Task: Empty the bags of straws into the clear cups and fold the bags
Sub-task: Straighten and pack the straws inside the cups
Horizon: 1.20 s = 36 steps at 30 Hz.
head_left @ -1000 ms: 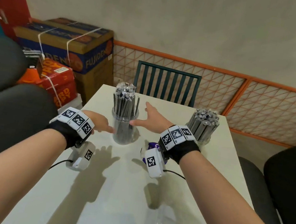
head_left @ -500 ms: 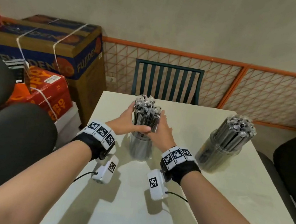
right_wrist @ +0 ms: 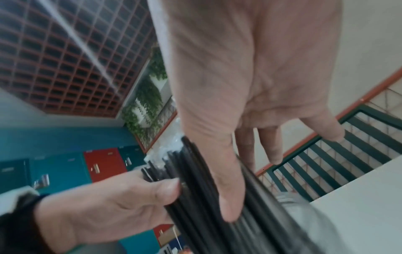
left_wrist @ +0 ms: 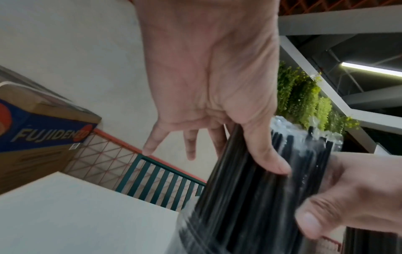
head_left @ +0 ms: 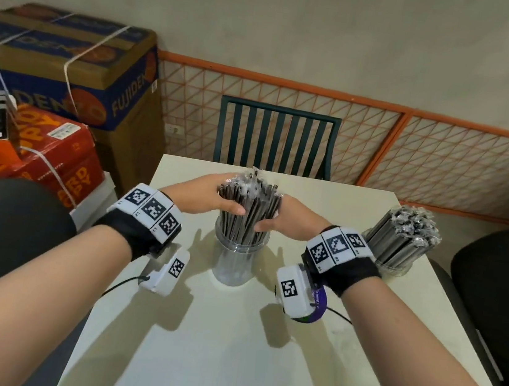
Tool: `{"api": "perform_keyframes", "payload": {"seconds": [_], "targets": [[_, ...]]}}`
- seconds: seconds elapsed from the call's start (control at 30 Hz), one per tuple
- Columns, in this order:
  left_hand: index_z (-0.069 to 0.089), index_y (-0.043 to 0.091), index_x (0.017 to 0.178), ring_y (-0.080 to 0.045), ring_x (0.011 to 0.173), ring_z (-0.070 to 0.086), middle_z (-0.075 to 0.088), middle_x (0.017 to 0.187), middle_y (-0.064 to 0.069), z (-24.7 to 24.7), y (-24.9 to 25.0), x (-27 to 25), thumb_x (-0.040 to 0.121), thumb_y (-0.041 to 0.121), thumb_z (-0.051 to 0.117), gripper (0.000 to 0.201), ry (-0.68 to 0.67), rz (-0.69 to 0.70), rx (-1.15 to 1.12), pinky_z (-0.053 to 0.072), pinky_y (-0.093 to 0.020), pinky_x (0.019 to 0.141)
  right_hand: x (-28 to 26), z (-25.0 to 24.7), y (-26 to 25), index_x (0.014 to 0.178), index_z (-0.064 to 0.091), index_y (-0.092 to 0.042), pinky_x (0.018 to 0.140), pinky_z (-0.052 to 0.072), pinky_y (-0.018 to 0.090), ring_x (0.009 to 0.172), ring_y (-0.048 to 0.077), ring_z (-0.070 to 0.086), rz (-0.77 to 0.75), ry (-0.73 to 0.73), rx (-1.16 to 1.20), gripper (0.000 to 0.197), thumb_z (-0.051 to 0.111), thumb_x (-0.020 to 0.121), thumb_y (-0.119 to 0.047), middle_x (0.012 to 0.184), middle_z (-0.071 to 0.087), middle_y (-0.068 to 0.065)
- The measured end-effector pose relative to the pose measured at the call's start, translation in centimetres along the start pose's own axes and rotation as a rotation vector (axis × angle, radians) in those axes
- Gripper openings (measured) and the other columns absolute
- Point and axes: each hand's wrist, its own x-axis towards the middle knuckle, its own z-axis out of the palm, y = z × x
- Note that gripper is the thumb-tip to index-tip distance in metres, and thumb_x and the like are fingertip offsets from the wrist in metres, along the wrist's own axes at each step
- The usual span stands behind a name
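Observation:
A clear cup [head_left: 237,260] stands mid-table, packed with black wrapped straws [head_left: 248,206] that fan out above its rim. My left hand [head_left: 210,198] grips the bundle from the left, thumb on the near side and fingers behind. My right hand [head_left: 287,226] grips it from the right in the same way. The left wrist view shows my left hand [left_wrist: 208,77] with its thumb pressed on the straws [left_wrist: 245,197]. In the right wrist view my right hand [right_wrist: 250,77] lays its thumb along the straws [right_wrist: 195,192]. A second clear cup [head_left: 394,266] full of straws stands at the right.
A green slatted chair [head_left: 276,140] stands past the table's [head_left: 226,351] far edge, before an orange mesh fence. Strapped cardboard boxes [head_left: 69,64] are stacked on the left. Dark padded seats flank the table on both sides.
A second ago both hands were open beside the cup. They closed round the straw bundle, and the straw tops now fan out wider. The view has shifted closer.

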Motion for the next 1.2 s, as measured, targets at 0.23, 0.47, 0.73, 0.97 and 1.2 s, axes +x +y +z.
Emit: {"api": "perform_keyframes", "payload": {"seconds": [0.23,0.47,0.73,0.97,1.2], "targets": [[0.039,0.029,0.136,-0.014,0.120,0.050,0.055,0.131,0.003,2.2,-1.5,-0.4,0.066,0.029,0.083,0.083,-0.111,-0.056,-0.031,0.038,-0.031,0.105,0.5,2.7,1.4,0.136,0.039,-0.018,0.110,0.037,0.036,0.124,0.018,0.049,-0.003,-0.139,0.105,0.093,0.089,0.058,-0.024,0.133,0.054,0.004],[0.052,0.026,0.124,-0.013,0.107,0.058,0.062,0.116,0.003,3.3,-0.8,-0.8,0.075,0.036,0.074,0.055,0.161,-0.022,-0.076,0.046,-0.026,0.092,0.5,3.6,1.2,0.126,0.055,-0.016,0.088,0.049,0.027,0.105,0.018,0.060,-0.022,0.151,0.198,0.056,0.076,0.074,-0.019,0.118,0.064,0.006],[0.032,0.028,0.140,-0.008,0.117,0.048,0.050,0.131,0.007,1.1,-0.7,-1.2,0.072,0.024,0.078,0.082,-0.061,-0.045,0.007,0.039,-0.024,0.099,-0.6,1.6,0.8,0.136,0.042,-0.017,0.101,0.038,0.029,0.116,0.013,0.049,-0.077,-0.014,0.059,0.080,0.082,0.067,-0.011,0.132,0.055,0.002],[0.042,0.030,0.132,-0.012,0.116,0.054,0.057,0.125,0.004,3.4,-1.7,-1.2,0.066,0.035,0.081,0.077,0.038,-0.050,-0.116,0.043,-0.032,0.102,-0.3,3.3,1.5,0.147,0.022,-0.019,0.109,0.038,0.041,0.130,0.021,0.044,-0.064,0.049,0.217,0.095,0.080,0.072,-0.018,0.142,0.046,0.007],[0.054,0.021,0.125,-0.004,0.096,0.057,0.061,0.113,0.003,2.2,-0.4,-1.4,0.087,0.020,0.062,0.039,0.137,-0.018,-0.033,0.043,-0.010,0.077,-0.5,2.4,0.7,0.126,0.049,-0.012,0.093,0.046,0.027,0.105,0.012,0.055,-0.076,0.270,0.344,0.060,0.077,0.073,-0.009,0.116,0.063,0.003]]}}
